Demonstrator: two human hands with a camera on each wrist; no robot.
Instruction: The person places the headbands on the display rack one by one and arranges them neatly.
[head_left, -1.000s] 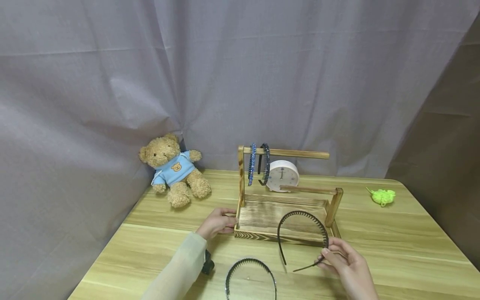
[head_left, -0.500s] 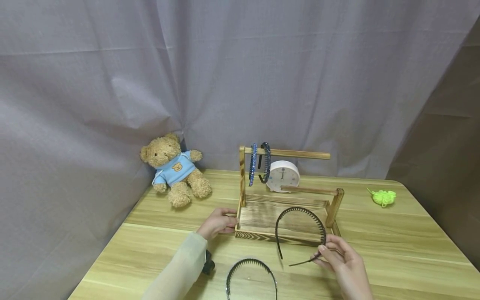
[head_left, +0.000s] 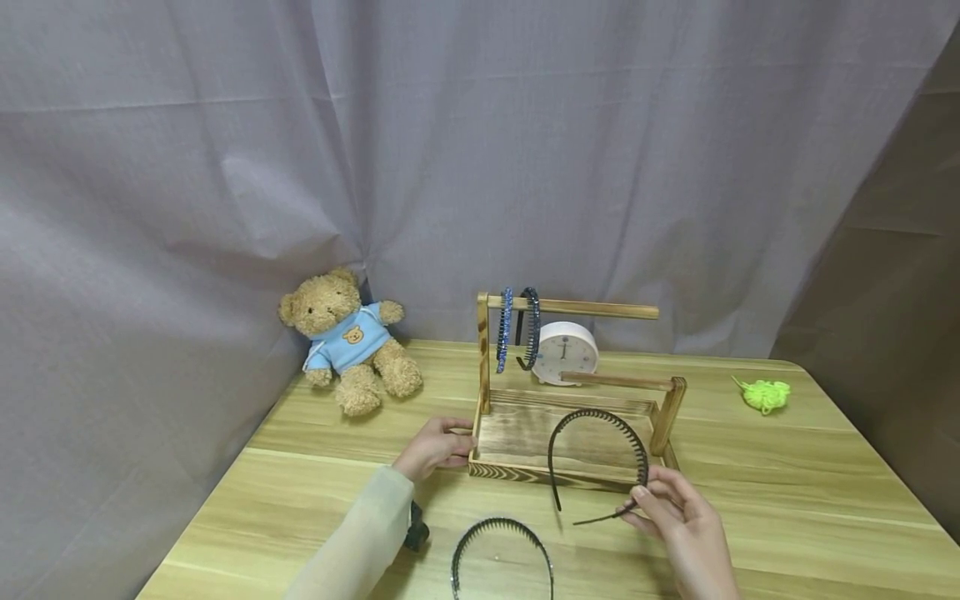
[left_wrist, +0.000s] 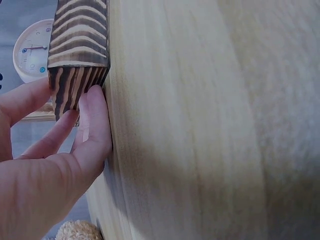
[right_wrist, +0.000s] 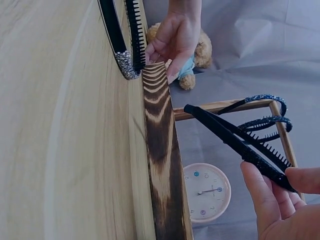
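From where I stand, the person's right hand [head_left: 686, 521] has a black toothed headband [head_left: 594, 412] pinched near 1 end, between thumb and fingers. The band is held up off the table [head_left: 750, 500], loop upward, in front of the wooden rack [head_left: 517, 433]. The left hand [head_left: 435, 448] grips the rack's left end, its fingers drawn in close around the corner of the base.

The rack has 2 bars. On the upper bar [head_left: 600, 308], near its left post, hang 2 headbands — a sparkly blue band [head_left: 505, 333] and, just beside it, a dark glittery band [head_left: 534, 333]. The lower bar [head_left: 622, 381] is carried by the short post on the right.

Another headband with silvery sparkle [head_left: 501, 522] is on the table in front of the rack, between the 2 arms; the head view cuts it off.

Just behind the rack stands a round white clock [head_left: 566, 346]. A teddy bear [head_left: 348, 337] in a blue shirt leans back at the left, by the grey curtain [head_left: 480, 167]; a bright green bundle of yarn [head_left: 767, 395] lies well apart on the right.
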